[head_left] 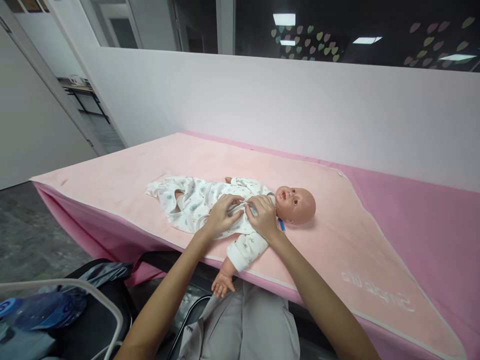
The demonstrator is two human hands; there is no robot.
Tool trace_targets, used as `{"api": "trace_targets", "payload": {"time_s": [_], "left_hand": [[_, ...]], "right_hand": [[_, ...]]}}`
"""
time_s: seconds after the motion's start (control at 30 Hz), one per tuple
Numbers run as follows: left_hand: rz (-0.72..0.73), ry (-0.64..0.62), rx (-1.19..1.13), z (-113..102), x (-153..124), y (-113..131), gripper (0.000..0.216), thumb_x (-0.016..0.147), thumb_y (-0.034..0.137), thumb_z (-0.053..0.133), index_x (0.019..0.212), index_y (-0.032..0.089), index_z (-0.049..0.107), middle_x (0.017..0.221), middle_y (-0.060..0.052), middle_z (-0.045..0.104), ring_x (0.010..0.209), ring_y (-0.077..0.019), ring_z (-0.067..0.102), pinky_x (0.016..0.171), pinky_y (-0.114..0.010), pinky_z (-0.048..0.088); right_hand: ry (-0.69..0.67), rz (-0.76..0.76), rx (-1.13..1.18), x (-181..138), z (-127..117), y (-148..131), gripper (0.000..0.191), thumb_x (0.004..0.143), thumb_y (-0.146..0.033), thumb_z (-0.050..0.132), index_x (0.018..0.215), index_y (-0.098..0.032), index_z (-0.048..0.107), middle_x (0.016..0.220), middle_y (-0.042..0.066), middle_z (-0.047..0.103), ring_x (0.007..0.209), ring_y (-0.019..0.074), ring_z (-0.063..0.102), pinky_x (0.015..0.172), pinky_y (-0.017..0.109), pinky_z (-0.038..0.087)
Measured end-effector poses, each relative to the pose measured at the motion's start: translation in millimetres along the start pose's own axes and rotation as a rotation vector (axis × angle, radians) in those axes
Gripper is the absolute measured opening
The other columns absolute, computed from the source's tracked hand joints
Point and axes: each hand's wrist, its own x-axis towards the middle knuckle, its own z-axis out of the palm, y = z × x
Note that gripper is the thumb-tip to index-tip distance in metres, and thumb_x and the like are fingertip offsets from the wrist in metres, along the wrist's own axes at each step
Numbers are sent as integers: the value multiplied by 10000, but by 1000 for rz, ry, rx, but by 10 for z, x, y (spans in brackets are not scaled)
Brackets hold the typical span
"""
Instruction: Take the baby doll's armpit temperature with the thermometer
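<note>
Currently pinching, with left hand (223, 216) and right hand (264, 216), the rumpled white, green-printed outfit (204, 196) of a bald doll (300, 206) laid face-up on a pink mat (337, 240).

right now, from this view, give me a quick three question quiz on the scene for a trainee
1. True or false: the person's left hand and right hand are both at the front of the doll's printed outfit.
2. Which is nearer the doll's head?
A) the left hand
B) the right hand
C) both equally
3. Short answer: which part of the doll hangs past the near edge of the pink-covered surface?

Key: 1. True. 2. B. 3. One bare doll hand, beyond its sleeve cuff.
</note>
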Motion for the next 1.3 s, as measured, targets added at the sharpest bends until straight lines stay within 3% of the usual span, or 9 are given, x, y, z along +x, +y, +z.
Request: {"api": "trace_targets", "payload": {"time_s": [0.2, 0.4, 1.3], "left_hand": [[39, 56, 35, 30, 7, -9, 128, 838, 281, 513, 898, 188, 577, 969, -58, 560, 958, -182, 527, 877, -302, 412], [81, 75, 52, 37, -5, -11, 182, 840, 254, 513, 993, 188, 587, 1079, -75, 532, 1025, -185, 518, 903, -310, 422], [153, 19, 309, 145, -11, -75, 120, 809, 197, 481, 928, 183, 490, 991, -65, 550, 945, -208, 504, 844, -357, 398]], "right_hand": [[4, 9, -35, -24, 22, 16, 80, 851, -194, 494, 795, -185, 551, 759, 38, 614, 773, 184, 525, 736, 309, 395], [9, -8, -47, -25, 24, 18, 66, 848, -184, 502, 807, -181, 552, 766, 33, 627, 776, 180, 539, 737, 307, 398], [15, -13, -43, -35, 27, 17, 105, 736, -135, 509, 696, -207, 443, 750, 25, 604, 771, 179, 549, 724, 311, 398]]}}
